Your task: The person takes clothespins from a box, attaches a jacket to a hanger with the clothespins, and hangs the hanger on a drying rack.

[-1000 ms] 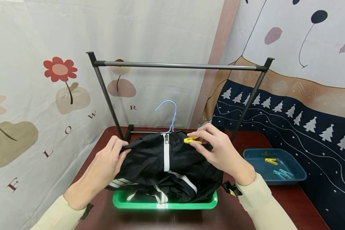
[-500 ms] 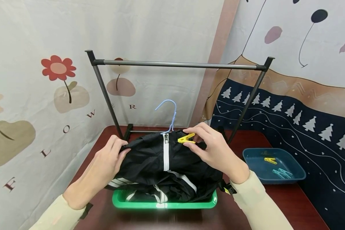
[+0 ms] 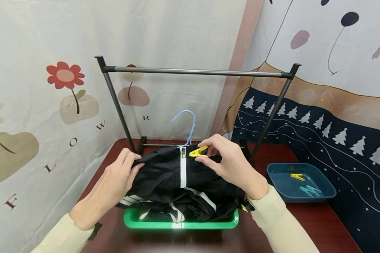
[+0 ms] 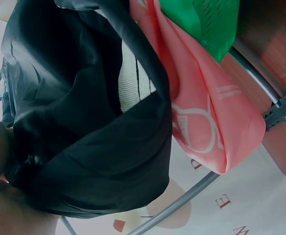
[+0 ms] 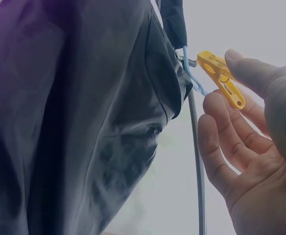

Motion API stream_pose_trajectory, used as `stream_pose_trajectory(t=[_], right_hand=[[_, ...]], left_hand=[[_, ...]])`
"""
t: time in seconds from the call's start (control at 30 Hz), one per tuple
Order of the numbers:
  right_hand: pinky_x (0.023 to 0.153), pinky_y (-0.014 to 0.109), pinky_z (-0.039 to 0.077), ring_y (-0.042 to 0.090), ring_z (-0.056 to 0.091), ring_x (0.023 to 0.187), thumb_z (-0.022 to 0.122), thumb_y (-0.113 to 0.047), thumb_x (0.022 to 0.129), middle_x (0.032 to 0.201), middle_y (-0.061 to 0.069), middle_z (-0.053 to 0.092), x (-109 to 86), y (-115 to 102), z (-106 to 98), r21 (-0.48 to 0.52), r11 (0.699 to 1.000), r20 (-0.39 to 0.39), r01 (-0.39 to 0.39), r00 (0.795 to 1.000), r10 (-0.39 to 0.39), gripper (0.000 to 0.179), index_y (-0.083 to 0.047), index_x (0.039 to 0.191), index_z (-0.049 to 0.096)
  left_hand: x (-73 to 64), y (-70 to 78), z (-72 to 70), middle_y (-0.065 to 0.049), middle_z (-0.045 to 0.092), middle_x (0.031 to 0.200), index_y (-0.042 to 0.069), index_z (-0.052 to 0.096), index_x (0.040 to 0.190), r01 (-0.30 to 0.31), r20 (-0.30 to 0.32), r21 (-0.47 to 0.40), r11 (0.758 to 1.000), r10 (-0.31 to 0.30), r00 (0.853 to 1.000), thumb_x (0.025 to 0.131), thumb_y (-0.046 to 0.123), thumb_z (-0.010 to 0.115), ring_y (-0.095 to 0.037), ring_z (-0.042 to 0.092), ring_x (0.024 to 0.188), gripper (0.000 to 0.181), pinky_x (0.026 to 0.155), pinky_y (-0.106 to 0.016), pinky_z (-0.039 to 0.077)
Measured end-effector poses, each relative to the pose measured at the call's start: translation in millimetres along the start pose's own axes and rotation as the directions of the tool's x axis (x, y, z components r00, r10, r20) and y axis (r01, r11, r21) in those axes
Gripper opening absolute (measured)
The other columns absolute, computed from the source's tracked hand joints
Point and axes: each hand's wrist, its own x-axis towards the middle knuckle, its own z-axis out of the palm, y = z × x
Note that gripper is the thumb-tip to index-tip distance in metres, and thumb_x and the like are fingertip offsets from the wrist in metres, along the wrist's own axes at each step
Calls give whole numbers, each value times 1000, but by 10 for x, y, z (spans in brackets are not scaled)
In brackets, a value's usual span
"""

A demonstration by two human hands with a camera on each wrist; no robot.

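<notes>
Yel. peg [image 3: 195, 152] in R hand [image 3: 229, 160]; prob. just off jacket [image 3: 163, 170]

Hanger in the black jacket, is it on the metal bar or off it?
Off: the hanger pokes up from the black jacket, its curved top below the metal bar, not touching it.

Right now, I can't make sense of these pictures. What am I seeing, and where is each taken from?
There is no machine, just a person's two hands. The wide picture comes from a camera worn on the head; the two close ones, from each wrist. The left hand grips a black jacket; the right hand pinches a yellow clip. A blue hanger pokes out of the jacket's top. On the table stand a green basket, a metal rack and a blue tray of more clips.
</notes>
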Motion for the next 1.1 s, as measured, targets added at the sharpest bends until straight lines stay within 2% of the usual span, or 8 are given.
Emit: stream_pose_trajectory(t=[0.67, 0.93, 1.1], right_hand=[[82, 28, 65, 13, 70, 91, 101, -11, 90, 114, 5, 77, 100, -65, 85, 65, 996, -31, 58, 998, -56, 47, -9, 134, 83], [84, 28, 67, 12, 72, 91, 102, -14, 91, 113, 5, 76, 154, -131, 125, 50, 998, -8, 36, 999, -36, 56, -6, 139, 76], [84, 27, 65, 12, 71, 91, 101, -16, 92, 111, 5, 76, 209, -161, 170, 60, 997, -9, 51, 999, -51, 49, -7, 134, 76]], left_hand=[[2, 26, 3, -13, 60, 106, -3, 68, 119, -11, -10, 11, 1000, 11, 1000, 124, 42, 46, -15, 55, 66, 50, 57, -25, 48], [-3, 35, 0, -13, 61, 108, -2, 68, 120, 3, -3, 11, 1000, -3, 1000, 124, 43, 44, -18, 59, 68, 50, 58, -28, 51], [4, 41, -8, -14, 60, 108, -2, 67, 119, 1, 1, 13, 1000, -1, 1000, 124, 42, 44, -19, 60, 69, 50, 58, -29, 52]])
